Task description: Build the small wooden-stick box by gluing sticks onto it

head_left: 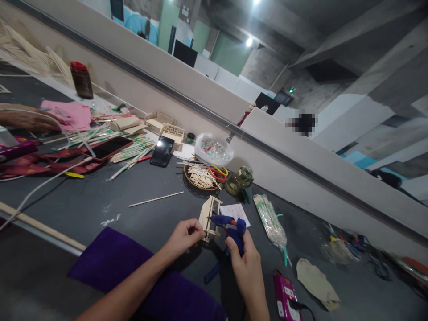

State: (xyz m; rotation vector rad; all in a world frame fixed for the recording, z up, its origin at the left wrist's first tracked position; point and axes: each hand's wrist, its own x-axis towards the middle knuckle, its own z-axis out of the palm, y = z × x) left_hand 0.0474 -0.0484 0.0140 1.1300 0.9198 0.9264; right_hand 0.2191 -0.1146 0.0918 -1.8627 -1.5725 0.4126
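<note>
Left and right hands are both occupied above the grey desk (pixel 140 223). With thumb and forefinger pinched nearly together, the left hand (pixel 185 234) grips the near end of a small, pale wooden stick-built model (pixel 210 216), which is held tilted just in front of the person. The right hand (pixel 245 263) is curled round the handle of a blue glue gun with a narrow nozzle (pixel 236 227); its tip points left at the model's open framework, though whether it touches the wood cannot be told.

Just beyond the model lies a white printed sheet of paper (pixel 241 213). Farther back, a round, dark-rimmed basket (pixel 186 177) holds short pale wooden sticks (pixel 200 178), next to a squat green transparent jar (pixel 239 180). One long thin wooden stick (pixel 156 199) lies alone to the left of the model. Right of the glue gun are a clear plastic packet of sticks (pixel 269 218), a magenta and white power strip (pixel 286 296) and a flat, beige, rounded piece (pixel 316 283). Deep purple cloth (pixel 110 254) spreads beneath the left forearm. At the far left, another person's hand (pixel 30 118) is near a pink cloth (pixel 72 115).
</note>
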